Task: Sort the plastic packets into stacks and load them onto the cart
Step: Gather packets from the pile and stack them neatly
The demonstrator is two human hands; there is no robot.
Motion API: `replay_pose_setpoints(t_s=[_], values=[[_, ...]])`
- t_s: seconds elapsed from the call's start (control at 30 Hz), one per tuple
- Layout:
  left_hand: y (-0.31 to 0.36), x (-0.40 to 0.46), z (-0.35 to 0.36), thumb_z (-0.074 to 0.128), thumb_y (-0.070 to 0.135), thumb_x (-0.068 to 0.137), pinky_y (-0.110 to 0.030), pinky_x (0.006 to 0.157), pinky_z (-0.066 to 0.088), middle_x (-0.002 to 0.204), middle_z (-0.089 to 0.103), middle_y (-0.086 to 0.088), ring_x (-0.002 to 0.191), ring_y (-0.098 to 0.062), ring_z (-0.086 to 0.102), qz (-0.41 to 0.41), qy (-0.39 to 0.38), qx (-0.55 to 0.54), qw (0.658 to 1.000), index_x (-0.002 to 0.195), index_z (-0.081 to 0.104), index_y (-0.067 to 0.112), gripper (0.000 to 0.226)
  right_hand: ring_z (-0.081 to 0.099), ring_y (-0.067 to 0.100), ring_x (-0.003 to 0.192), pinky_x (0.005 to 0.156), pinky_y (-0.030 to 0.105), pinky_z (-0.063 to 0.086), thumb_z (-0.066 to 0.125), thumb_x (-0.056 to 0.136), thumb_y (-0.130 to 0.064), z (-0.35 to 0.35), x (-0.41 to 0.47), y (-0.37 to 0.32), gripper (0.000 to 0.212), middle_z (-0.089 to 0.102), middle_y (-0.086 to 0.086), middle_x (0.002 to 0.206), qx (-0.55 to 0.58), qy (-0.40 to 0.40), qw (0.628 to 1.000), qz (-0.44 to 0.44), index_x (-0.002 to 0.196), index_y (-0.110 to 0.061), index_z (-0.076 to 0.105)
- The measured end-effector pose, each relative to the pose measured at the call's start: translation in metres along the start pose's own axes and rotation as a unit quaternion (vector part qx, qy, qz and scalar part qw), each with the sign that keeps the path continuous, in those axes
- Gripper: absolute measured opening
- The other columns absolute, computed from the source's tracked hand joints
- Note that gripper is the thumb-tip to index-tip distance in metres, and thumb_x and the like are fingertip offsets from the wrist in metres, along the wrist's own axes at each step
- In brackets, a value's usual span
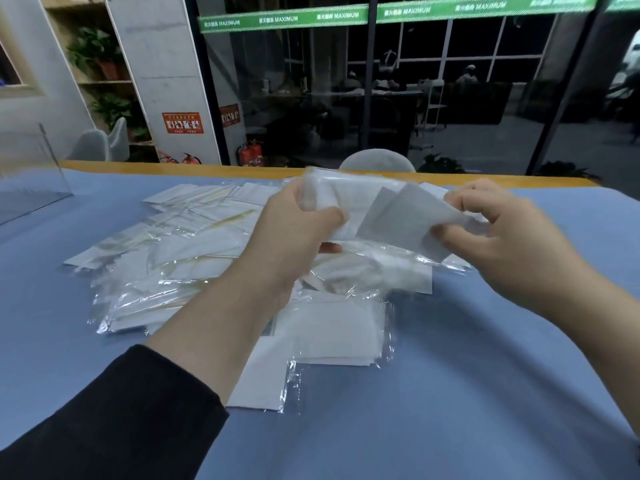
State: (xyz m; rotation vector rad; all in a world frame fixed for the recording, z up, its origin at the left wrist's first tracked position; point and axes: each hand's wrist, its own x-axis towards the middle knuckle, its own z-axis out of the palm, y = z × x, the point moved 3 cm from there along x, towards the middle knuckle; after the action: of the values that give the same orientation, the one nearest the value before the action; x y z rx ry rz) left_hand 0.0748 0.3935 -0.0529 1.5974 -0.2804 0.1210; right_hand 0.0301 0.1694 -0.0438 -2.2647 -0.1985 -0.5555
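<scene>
Both hands hold a bunch of packets (381, 209) raised at frame centre — the left hand (294, 230) curled round its left end, the right hand (502, 233) pinching the right edge. Beneath them a loose heap of packets (207, 265) sprawls across the blue table (485, 375), partly hidden by the left forearm. A clear acrylic panel (31, 174) stands at left — cut off by the frame. Bare blue cloth fills lower right.

Packets (194, 258) heaped on table (485, 393), held bundle (377, 209) above them, chair (377, 161) behind
</scene>
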Motion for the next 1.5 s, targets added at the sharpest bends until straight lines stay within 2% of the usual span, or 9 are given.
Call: replay_pose_setpoints(t_s=[0.17, 0.3, 0.5, 0.67, 0.87, 1.03, 1.23, 1.37, 1.5], values=[[-0.002, -0.012, 0.026, 0.058, 0.025, 0.103, -0.042, 0.075, 0.06, 0.1, 0.076, -0.002, 0.088, -0.02, 0.071, -0.044, -0.081, -0.067, 0.993, 0.11, 0.066, 0.02, 0.012, 0.056, -0.001, 0.112, 0.094, 0.02, 0.042, 0.071, 0.088, -0.021, 0.014, 0.002, 0.01, 0.006, 0.057, -0.024, 0.129, 0.036, -0.016, 0.999, 0.016, 0.094, -0.022, 0.07], [-0.005, -0.016, 0.035, 0.061, 0.066, 0.085, -0.043, 0.075, 0.062, 0.108, 0.075, -0.004, 0.097, -0.021, 0.074, -0.029, -0.105, -0.044, 0.993, 0.12, 0.063, 0.023, 0.056, 0.055, 0.003, 0.07, 0.066, 0.018, 0.042, 0.073, 0.085, -0.019, 0.015, 0.001, 0.008, 0.013, 0.066, -0.009, 0.087, 0.035, -0.012, 0.999, 0.0, 0.09, -0.027, 0.064], [-0.01, -0.01, 0.027, 0.075, 0.016, 0.09, -0.029, 0.072, 0.059, 0.097, 0.076, 0.005, 0.085, -0.011, 0.072, 0.04, -0.076, 0.06, 0.994, 0.111, 0.067, 0.025, 0.024, 0.057, 0.003, 0.084, 0.073, 0.018, 0.046, 0.08, 0.079, -0.027, 0.005, 0.0, 0.004, 0.048, 0.057, -0.028, 0.101, 0.02, -0.025, 0.998, -0.057, 0.108, -0.055, 0.053], [-0.012, -0.013, 0.03, 0.059, 0.055, 0.094, -0.026, 0.065, 0.045, 0.086, 0.065, 0.01, 0.075, -0.006, 0.063, 0.007, -0.046, 0.1, 0.994, 0.106, 0.062, 0.037, 0.022, 0.053, -0.006, 0.1, 0.083, 0.018, 0.041, 0.076, 0.083, -0.031, 0.022, 0.002, 0.019, 0.034, 0.057, -0.028, 0.104, -0.065, -0.125, 0.989, -0.052, 0.102, -0.052, 0.057], [-0.018, -0.009, 0.034, 0.044, 0.045, 0.104, -0.028, 0.062, 0.037, 0.077, 0.059, 0.003, 0.071, -0.011, 0.052, 0.051, -0.071, 0.243, 0.966, 0.093, 0.062, 0.02, 0.033, 0.056, -0.007, 0.092, 0.074, 0.009, 0.043, 0.07, 0.085, -0.021, 0.023, 0.001, 0.025, 0.031, 0.06, -0.025, 0.104, -0.044, -0.139, 0.989, -0.011, 0.106, -0.041, 0.059], [-0.012, -0.014, 0.034, 0.069, 0.041, 0.091, -0.016, 0.06, 0.043, 0.098, 0.06, 0.016, 0.079, 0.0, 0.058, 0.032, -0.141, 0.291, 0.946, 0.111, 0.05, 0.047, 0.028, 0.059, -0.004, 0.079, 0.07, 0.013, 0.046, 0.07, 0.084, -0.008, 0.016, 0.002, 0.022, 0.03, 0.065, -0.025, 0.089, -0.019, -0.095, 0.995, -0.021, 0.093, -0.037, 0.064], [0.008, -0.012, 0.02, 0.071, 0.015, 0.084, -0.018, 0.051, 0.04, 0.082, 0.063, 0.009, 0.064, -0.004, 0.051, 0.089, -0.071, 0.294, 0.949, 0.097, 0.059, 0.037, 0.028, 0.056, -0.008, 0.089, 0.075, 0.006, 0.037, 0.072, 0.085, -0.006, 0.012, -0.001, 0.003, 0.042, 0.062, -0.032, 0.097, 0.005, -0.036, 0.996, -0.081, 0.095, -0.045, 0.06], [0.031, -0.028, -0.008, 0.07, 0.013, 0.085, -0.017, 0.051, 0.038, 0.074, 0.063, 0.012, 0.061, -0.003, 0.049, 0.111, -0.029, 0.304, 0.946, 0.099, 0.06, 0.034, 0.027, 0.058, -0.004, 0.108, 0.091, 0.012, 0.045, 0.073, 0.086, -0.036, 0.019, -0.008, -0.007, 0.049, 0.058, -0.033, 0.114, 0.068, -0.022, 0.995, -0.068, 0.123, -0.058, 0.048], [0.036, -0.065, -0.08, 0.071, 0.015, 0.087, -0.018, 0.056, 0.042, 0.085, 0.063, 0.013, 0.07, -0.005, 0.056, 0.103, 0.104, 0.304, 0.942, 0.101, 0.059, 0.035, 0.027, 0.057, 0.0, 0.116, 0.098, 0.025, 0.047, 0.064, 0.078, -0.057, 0.025, -0.017, -0.02, 0.061, 0.061, -0.021, 0.12, 0.052, -0.048, 0.995, -0.074, 0.135, -0.043, 0.048]])
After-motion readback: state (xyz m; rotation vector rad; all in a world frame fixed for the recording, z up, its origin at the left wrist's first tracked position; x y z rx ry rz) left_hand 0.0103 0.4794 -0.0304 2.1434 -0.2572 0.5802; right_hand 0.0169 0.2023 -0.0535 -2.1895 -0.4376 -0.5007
